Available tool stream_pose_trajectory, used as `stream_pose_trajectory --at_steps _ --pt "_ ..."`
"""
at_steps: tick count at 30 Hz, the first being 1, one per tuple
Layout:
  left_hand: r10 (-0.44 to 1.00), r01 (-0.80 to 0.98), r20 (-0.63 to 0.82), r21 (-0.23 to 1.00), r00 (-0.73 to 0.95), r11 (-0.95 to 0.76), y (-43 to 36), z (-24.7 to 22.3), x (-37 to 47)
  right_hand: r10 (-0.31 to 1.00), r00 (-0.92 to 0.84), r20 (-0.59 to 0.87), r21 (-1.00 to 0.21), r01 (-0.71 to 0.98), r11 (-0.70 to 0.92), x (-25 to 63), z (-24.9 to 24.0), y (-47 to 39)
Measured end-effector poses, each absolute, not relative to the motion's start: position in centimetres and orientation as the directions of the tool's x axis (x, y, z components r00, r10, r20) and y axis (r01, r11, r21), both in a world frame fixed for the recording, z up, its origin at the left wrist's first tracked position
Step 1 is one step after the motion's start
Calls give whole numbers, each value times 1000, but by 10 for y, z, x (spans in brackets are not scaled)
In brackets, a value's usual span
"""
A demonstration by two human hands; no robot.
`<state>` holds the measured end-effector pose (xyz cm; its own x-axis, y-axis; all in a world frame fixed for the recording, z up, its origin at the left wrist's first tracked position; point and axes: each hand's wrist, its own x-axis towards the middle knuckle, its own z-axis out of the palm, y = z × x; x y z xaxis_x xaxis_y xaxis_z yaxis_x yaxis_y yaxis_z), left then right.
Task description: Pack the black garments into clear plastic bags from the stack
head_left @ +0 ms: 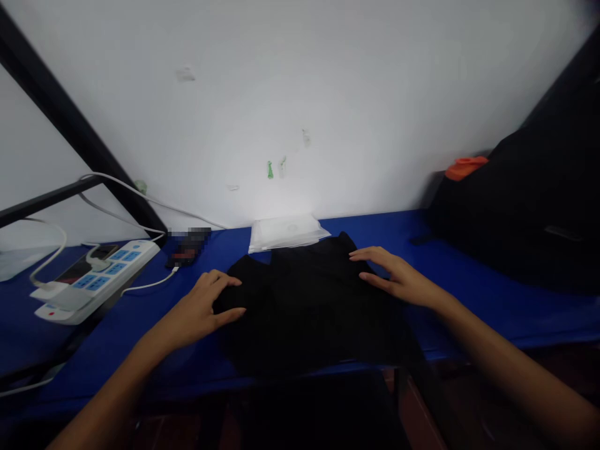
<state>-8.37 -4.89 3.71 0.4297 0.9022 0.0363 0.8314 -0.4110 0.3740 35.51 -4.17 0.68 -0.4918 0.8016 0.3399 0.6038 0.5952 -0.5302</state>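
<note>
A black cloth garment (304, 300) lies spread on the blue table (469, 294), its lower part reaching the front edge. My left hand (209, 306) rests at the garment's left side, thumb and fingers apart. On the opposite side my right hand (391, 275) touches the upper right part of the cloth with its fingertips, the fingers spread. Neither hand grips anything. Behind the garment, against the wall, lies a stack of white, flat packets (288, 231).
At the left are a white power strip (100, 281) with plugs and cables, and a dark phone (190, 247) on a white cable. A large black bag (525, 206) with an orange item (465, 167) stands at the right. Black frame bars (70, 119) rise at the left.
</note>
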Motion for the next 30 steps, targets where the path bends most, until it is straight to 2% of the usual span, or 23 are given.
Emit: stream_pose_trajectory --at_steps 3,7,10,15,17,20,22,25,28,30 --pt "911 861 16 323 411 -394 -50 34 -87 823 -435 364 -539 622 567 354 9 -44" --pt "867 814 87 309 491 -492 -54 42 -82 851 -362 380 -567 636 524 355 9 -44" --pt "853 788 106 340 510 -514 -56 51 -78 861 -348 370 -598 620 508 356 8 -44" --pt "880 789 210 390 426 -475 -53 57 -88 857 -416 304 -641 577 507 357 6 -46" --pt "913 825 208 394 350 -406 -50 57 -96 850 -429 306 -647 561 516 356 5 -45" --pt "963 889 232 400 136 -222 -46 59 -105 848 -429 312 -652 552 520 357 3 -45" --pt "930 897 367 419 -23 -143 -43 64 -103 848 -433 305 -653 553 518 358 1 -44" --pt "786 855 596 482 -162 -190 -39 70 -83 854 -435 286 -649 567 507 358 0 -44" --pt "723 795 687 479 -75 -372 -37 67 -50 864 -432 259 -646 587 487 357 2 -46" --pt "780 770 607 422 152 -479 -39 58 -31 867 -430 250 -645 594 480 356 4 -48"
